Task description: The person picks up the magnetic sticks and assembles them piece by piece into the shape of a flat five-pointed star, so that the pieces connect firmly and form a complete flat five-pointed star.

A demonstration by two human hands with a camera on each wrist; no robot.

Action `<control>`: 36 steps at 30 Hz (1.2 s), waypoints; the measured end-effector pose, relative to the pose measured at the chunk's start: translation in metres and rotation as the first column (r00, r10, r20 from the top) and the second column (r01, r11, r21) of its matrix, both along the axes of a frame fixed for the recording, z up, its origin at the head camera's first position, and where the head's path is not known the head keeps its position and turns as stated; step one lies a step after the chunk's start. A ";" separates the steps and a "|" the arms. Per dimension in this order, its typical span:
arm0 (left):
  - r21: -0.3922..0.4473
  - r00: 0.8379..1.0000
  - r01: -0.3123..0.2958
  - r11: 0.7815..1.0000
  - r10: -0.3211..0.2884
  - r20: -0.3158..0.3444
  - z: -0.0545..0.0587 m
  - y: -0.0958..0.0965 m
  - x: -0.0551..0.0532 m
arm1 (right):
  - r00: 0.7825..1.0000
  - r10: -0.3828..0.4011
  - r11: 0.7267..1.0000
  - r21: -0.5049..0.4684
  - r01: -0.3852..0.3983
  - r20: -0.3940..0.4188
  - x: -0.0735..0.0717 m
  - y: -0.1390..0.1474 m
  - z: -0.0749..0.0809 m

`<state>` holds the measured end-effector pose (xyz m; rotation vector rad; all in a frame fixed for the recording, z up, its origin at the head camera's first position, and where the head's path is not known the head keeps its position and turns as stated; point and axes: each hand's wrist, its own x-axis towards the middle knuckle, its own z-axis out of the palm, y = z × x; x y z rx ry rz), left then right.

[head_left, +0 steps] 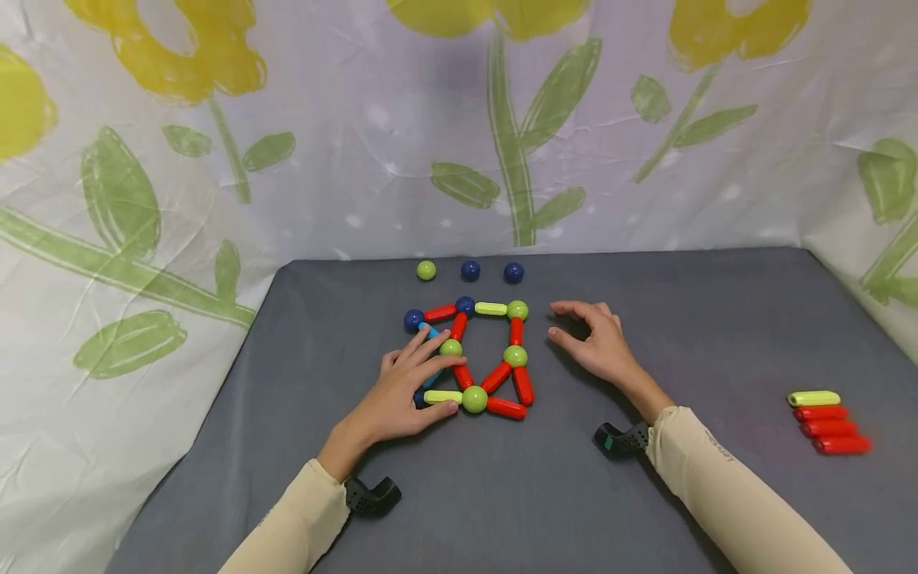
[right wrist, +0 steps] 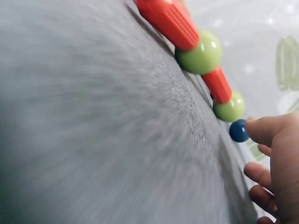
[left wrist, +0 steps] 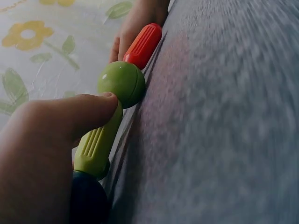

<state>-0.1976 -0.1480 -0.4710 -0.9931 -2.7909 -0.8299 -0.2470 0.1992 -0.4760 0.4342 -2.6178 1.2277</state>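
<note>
A flat shape of magnetic rods and balls lies on the grey table. My left hand (head_left: 402,396) lies over its left side with fingers spread. One fingertip is by the middle green ball (head_left: 450,347). In the left wrist view the thumb touches the near green ball (left wrist: 122,84), where a yellow-green rod (left wrist: 97,145) joins it. A blue rod (head_left: 429,330) is partly hidden under the fingers. To the right of the shape, my right hand (head_left: 598,343) holds nothing, its fingers loosely bent. The right-side green ball (head_left: 515,355) bears several red rods, including a free-ended one (head_left: 524,387).
Behind the shape stand a loose green ball (head_left: 426,270) and two dark blue balls (head_left: 470,271). At the far right, a yellow-green rod (head_left: 814,398) lies beside several red rods (head_left: 829,428). A flower-printed cloth (head_left: 344,159) hangs behind the table (head_left: 502,502).
</note>
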 end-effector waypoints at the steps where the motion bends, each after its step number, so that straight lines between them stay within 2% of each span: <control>1: 0.005 1.000 -0.002 1.000 0.002 -0.001 -0.001 -0.002 0.000 | 1.000 -0.009 1.000 -0.003 0.009 -0.001 -0.005 -0.003 -0.001; 7: 0.064 1.000 -0.017 0.998 0.018 -0.012 -0.005 -0.011 -0.002 | 0.998 -0.054 0.998 -0.035 0.054 -0.020 -0.035 -0.024 -0.001; 14: 0.107 1.000 -0.020 0.994 0.022 -0.019 -0.008 -0.012 -0.003 | 0.996 -0.092 0.993 -0.079 0.091 -0.013 -0.066 -0.044 -0.001; 21: 0.111 0.999 -0.019 0.994 0.021 -0.025 -0.007 -0.013 -0.002 | 0.997 -0.056 0.998 0.000 0.056 -0.046 -0.091 -0.057 0.000; 26: 0.107 0.999 -0.019 0.994 0.022 -0.027 -0.008 -0.010 -0.003 | 0.999 -0.007 0.999 0.050 0.009 -0.038 -0.094 -0.055 0.001; 31: 0.114 0.999 -0.017 0.993 0.022 -0.036 -0.008 -0.011 -0.003 | 1.000 0.010 1.000 -0.007 -0.010 -0.005 -0.091 -0.053 0.001; 36: 0.109 0.999 -0.026 0.994 0.029 -0.029 -0.008 -0.013 -0.002 | 0.999 0.036 0.998 -0.044 -0.037 -0.013 -0.086 -0.049 0.000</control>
